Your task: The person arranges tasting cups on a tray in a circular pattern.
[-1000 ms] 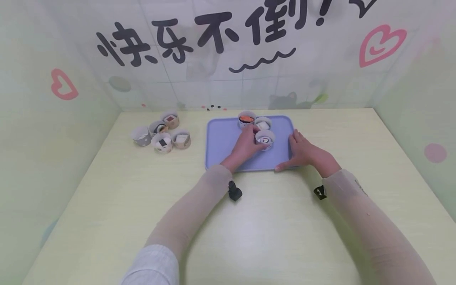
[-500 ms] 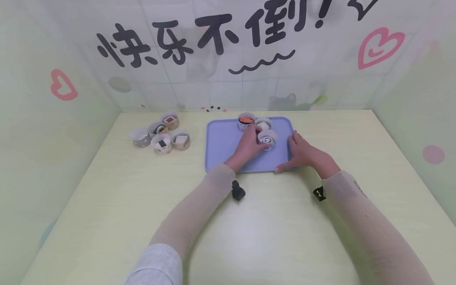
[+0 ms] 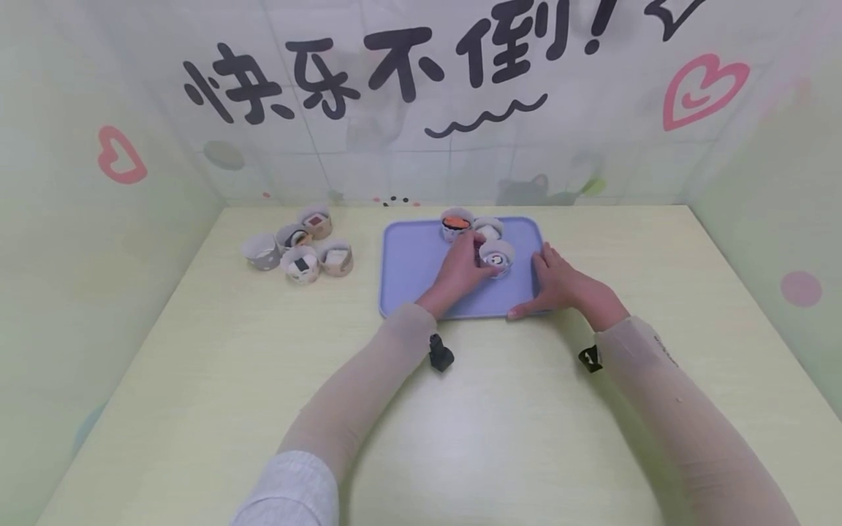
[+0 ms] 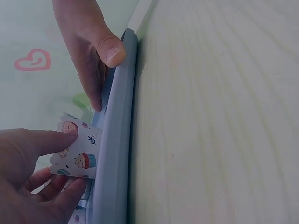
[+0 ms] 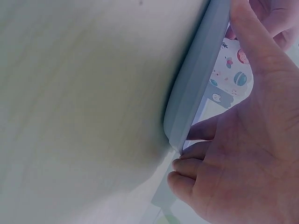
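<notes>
In the head view, my left hand (image 3: 459, 269) pinches a white paper baking cup (image 3: 495, 269) on the right part of a blue tray (image 3: 414, 270). A small white piece with a dark pattern lies inside it. Printed cupcakes show on the cup wall (image 4: 86, 161) in the left wrist view, with thumb and fingers on either side. My right hand (image 3: 564, 281) rests across the tray's front right corner, fingers extended along the right edge and thumb on the front rim. Behind the pinched cup stand a cup with an orange-topped piece (image 3: 456, 222) and another with a white piece (image 3: 487, 230).
Several more paper cups (image 3: 301, 264) cluster on the table (image 3: 263, 380) at the back left, most holding small food-like pieces. A patterned wall (image 3: 395, 168) rises behind the table, and side walls stand left and right.
Over the last second, my left hand and the pinched cup have shifted slightly right on the tray. My right hand has stayed at the tray corner.
</notes>
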Motion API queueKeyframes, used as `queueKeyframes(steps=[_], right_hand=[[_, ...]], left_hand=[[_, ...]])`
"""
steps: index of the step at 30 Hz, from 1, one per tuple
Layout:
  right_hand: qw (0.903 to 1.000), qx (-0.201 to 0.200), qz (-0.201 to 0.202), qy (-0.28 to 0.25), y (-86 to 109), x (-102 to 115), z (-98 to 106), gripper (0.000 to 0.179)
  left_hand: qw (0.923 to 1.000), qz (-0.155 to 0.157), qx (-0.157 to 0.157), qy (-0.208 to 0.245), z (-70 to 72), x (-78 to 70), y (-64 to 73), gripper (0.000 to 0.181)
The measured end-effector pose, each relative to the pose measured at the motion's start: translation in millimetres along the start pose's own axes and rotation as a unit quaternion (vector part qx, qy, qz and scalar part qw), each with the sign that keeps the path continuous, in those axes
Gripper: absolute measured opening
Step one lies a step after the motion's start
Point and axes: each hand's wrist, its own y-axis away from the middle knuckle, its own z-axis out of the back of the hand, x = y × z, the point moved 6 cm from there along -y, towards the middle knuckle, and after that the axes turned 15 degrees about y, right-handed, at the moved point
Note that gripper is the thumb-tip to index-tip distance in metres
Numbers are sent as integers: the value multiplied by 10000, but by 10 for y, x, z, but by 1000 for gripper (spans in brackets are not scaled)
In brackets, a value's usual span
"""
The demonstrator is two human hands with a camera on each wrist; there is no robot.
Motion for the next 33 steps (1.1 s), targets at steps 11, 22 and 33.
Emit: queueKeyframes(steps=[11, 22, 33], right_hand=[[10000, 10, 34, -56, 13, -6, 4, 135], [10000, 80, -5, -47, 6, -12, -7, 135], [9998, 185, -91, -63, 9, -2, -5, 137]], left_hand=[[9995, 76, -47, 305, 91, 23, 10, 54], [9992, 197, -169, 288, 230, -28, 51, 60], [9991, 33, -204, 375, 357, -42, 78, 57]])
